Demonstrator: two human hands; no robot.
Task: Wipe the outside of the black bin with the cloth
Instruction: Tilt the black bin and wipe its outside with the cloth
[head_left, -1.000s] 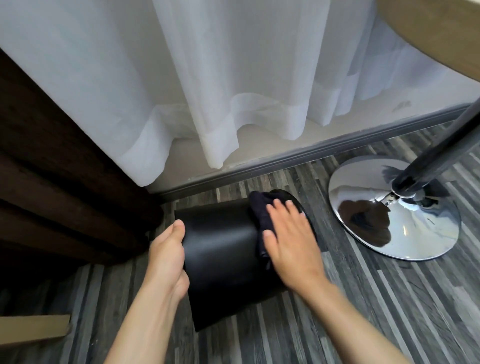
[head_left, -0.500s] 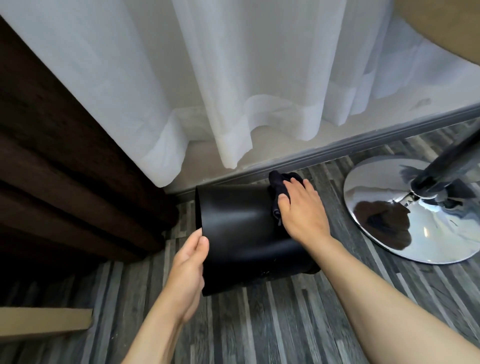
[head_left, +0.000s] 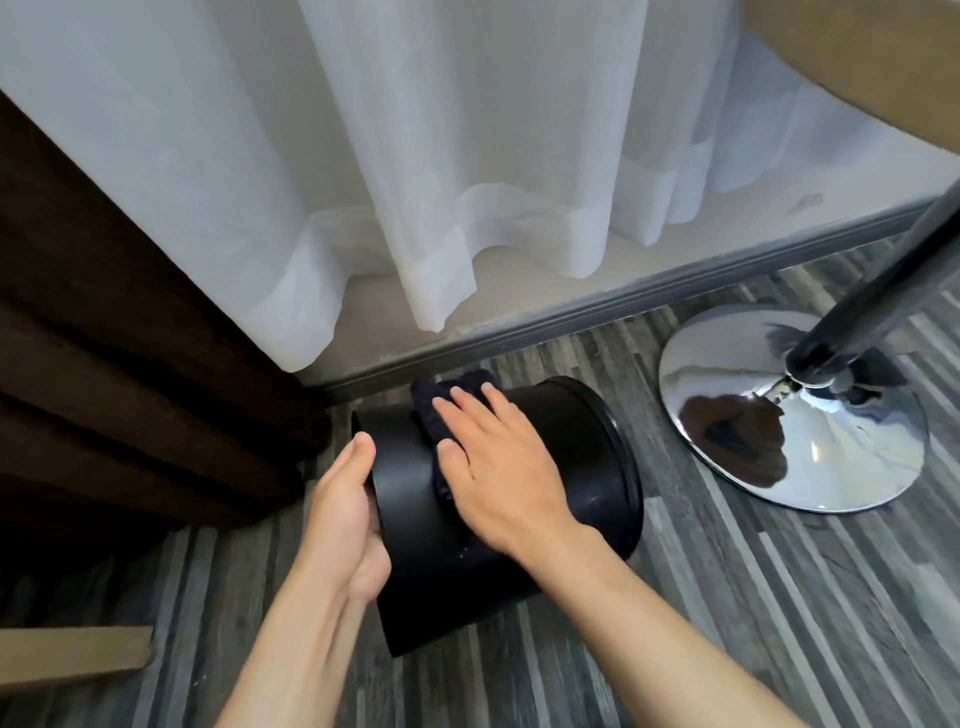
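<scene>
Pressing cloth (head_left: 434, 415) flat on bin (head_left: 566, 457), right hand (head_left: 498, 467) fingers spread.

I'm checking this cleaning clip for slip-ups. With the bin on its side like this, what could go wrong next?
The black bin lies on its round side, so it could roll toward the chrome table base if the left hand at its end lets go. The dark cloth sits mostly under the right hand's fingers and may bunch up.

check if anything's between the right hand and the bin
Only the cloth, as intended: the right hand presses it flat on the side of the bin, which lies tipped on the floor. The left hand steadies the bin's end. Nothing else is in the way.
</scene>
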